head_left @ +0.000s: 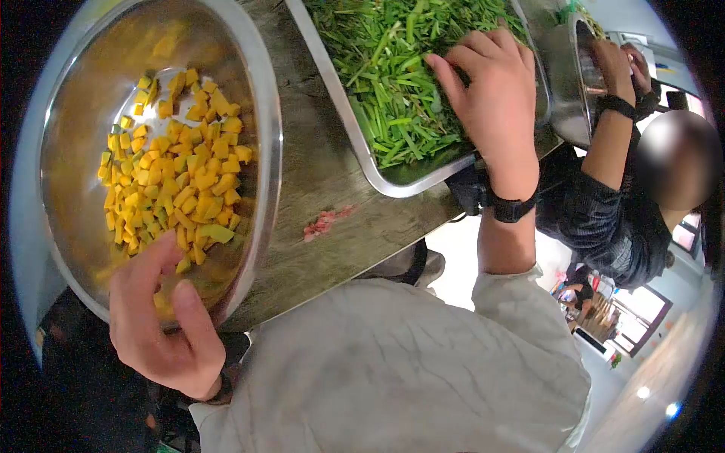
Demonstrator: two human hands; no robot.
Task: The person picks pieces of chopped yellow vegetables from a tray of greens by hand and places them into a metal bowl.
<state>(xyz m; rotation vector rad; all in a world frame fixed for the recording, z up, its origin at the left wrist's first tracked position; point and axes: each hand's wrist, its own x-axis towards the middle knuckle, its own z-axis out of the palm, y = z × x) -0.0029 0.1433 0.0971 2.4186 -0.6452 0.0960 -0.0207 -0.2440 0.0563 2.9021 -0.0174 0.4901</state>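
Over the near rim of a large steel bowl (269, 143) reaches my left hand (165, 321), its thumb and fingers apart at the edge of a heap of diced yellow-orange pieces (181, 177). Some cubes show green skin. My right hand (495, 98) rests on chopped green vegetables (400, 83) in a metal tray (362, 155). Its thumb is spread away from the curled fingers, whose tips partly sink into the greens. Nothing distinct shows between them. Both wrists wear dark bands.
Small red scraps (326, 223) lie on the wooden table (302, 189) between bowl and tray. At the right, another person's hands (619, 72) are over a second steel bowl (568, 83), beside the tray's far end. A further person (580, 294) shows in the background.
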